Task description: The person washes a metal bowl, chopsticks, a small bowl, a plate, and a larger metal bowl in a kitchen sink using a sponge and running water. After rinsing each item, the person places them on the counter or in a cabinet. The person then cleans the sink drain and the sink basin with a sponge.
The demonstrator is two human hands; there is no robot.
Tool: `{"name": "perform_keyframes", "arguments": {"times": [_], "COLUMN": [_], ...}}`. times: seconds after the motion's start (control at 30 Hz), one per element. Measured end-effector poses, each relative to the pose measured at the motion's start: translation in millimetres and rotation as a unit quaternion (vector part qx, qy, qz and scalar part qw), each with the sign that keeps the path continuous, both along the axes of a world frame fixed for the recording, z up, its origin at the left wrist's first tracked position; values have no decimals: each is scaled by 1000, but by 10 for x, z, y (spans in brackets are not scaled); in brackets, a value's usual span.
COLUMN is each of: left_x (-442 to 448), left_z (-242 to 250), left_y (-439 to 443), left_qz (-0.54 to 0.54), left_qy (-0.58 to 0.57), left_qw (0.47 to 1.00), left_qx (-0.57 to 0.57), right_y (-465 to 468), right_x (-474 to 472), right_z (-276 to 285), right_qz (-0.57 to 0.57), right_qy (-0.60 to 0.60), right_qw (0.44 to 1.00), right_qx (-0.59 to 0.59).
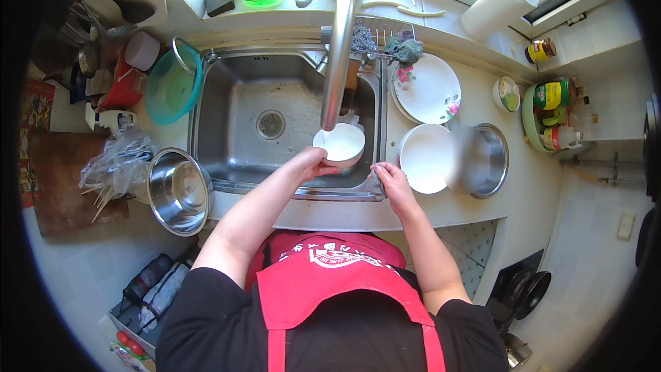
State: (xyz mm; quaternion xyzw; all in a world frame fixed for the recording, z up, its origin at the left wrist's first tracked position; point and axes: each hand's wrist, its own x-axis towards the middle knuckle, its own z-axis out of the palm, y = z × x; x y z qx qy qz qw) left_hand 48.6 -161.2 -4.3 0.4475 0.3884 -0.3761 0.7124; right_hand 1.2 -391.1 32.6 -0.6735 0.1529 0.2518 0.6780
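Observation:
My left hand point(312, 164) grips the rim of a white bowl point(339, 142) under the metal faucet point(338, 62), over the right part of the stainless steel sink point(242, 113). A thin stream of water seems to fall into the bowl. At the sink's front right corner, my right hand point(393, 183) holds a grey cloth point(376, 186). Right of the sink stand a large white bowl point(425, 158) and, behind it, stacked white plates with pink flowers point(427, 88).
A steel basin point(181, 191) stands left of the sink's front, with a teal plastic basin point(173, 85) behind it. Further right is another steel bowl point(498, 160), partly blurred. A wire rack point(382, 36) with scouring pads hangs behind the faucet.

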Motion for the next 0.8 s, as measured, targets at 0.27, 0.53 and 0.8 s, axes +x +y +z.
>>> {"name": "perform_keyframes", "arguments": {"times": [0.27,0.53,0.8], "left_x": [4,82,-75], "left_z": [28,-17,-246], "left_y": [-18,651,400], "left_qz": [-120,-169,32], "left_qy": [-293,-175,-154], "left_qw": [868,949,961], "left_qx": [382,198,228], "right_y": [1074,1005,1176], "right_x": [489,386,344], "right_z": [-358,-197,-270], "right_qz": [153,373,320], "right_qy": [-341,-556,-381], "right_qw": [871,632,811], "right_qx": [-319,-390,-309]}}
